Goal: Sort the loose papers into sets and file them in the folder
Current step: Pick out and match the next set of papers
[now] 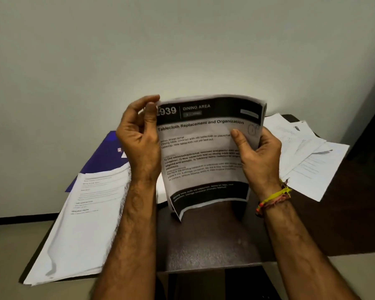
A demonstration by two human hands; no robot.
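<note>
I hold a printed sheet (203, 152) with black header and footer bands upright over the table; more sheets seem to lie behind it. My left hand (139, 139) pinches its top left corner between thumb and fingers. My right hand (255, 154) grips its right edge, thumb on the front. A blue folder (104, 156) lies at the left rear of the table. A stack of white papers (84, 224) rests in front of the folder, overlapping it. Loose papers (307, 156) are spread at the right.
The small dark table (208, 241) stands against a pale wall (182, 50). Its left paper stack overhangs the near left edge. A dark surface (344, 213) adjoins the table on the right.
</note>
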